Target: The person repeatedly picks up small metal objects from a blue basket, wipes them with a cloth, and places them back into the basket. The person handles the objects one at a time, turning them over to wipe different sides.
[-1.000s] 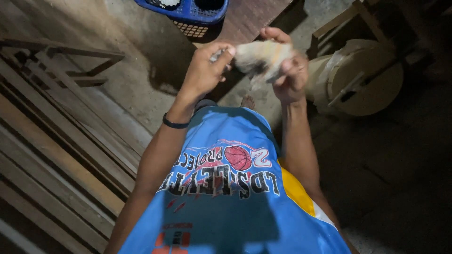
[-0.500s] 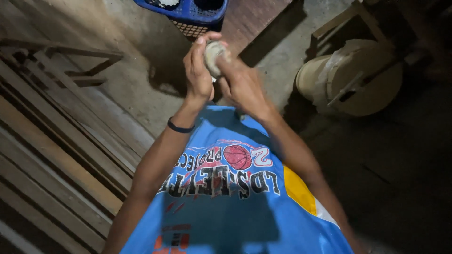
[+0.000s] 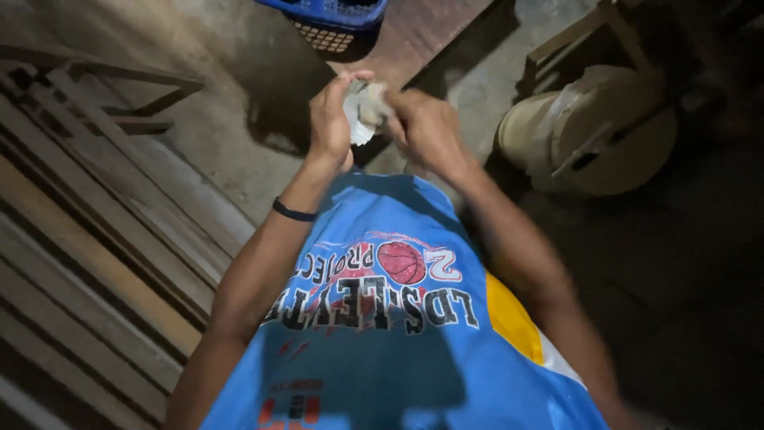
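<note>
Left hand: the left hand (image 3: 330, 119) is raised in front of the chest, fingers curled shut around one side of a small crumpled whitish wad (image 3: 362, 115); a dark band (image 3: 293, 212) sits on that wrist
Right hand: the right hand (image 3: 426, 127) is closed on the other side of the same wad, knuckles toward the camera; it is slightly blurred, so the exact finger placement cannot be told
Wad: pale, creased, paper-like or cloth-like — which of the two cannot be told; it is pinched between both hands, held in the air above the concrete floor (image 3: 231, 119), mostly hidden by the fingers
Clothing: a light blue jersey (image 3: 382, 334) with a yellow and white side panel fills the lower middle of the view
Ahead of the hands: a blue plastic basket (image 3: 330, 16) with a perforated wall at the top edge; beside it a reddish-brown board (image 3: 422, 32) running toward the hands
Left side: long wooden planks (image 3: 87, 263) lying side by side — a wooden frame (image 3: 119, 87) above them
Right side: a pale round drum-shaped object (image 3: 589, 131) lying on its side in shadow, well apart from the hands
</note>
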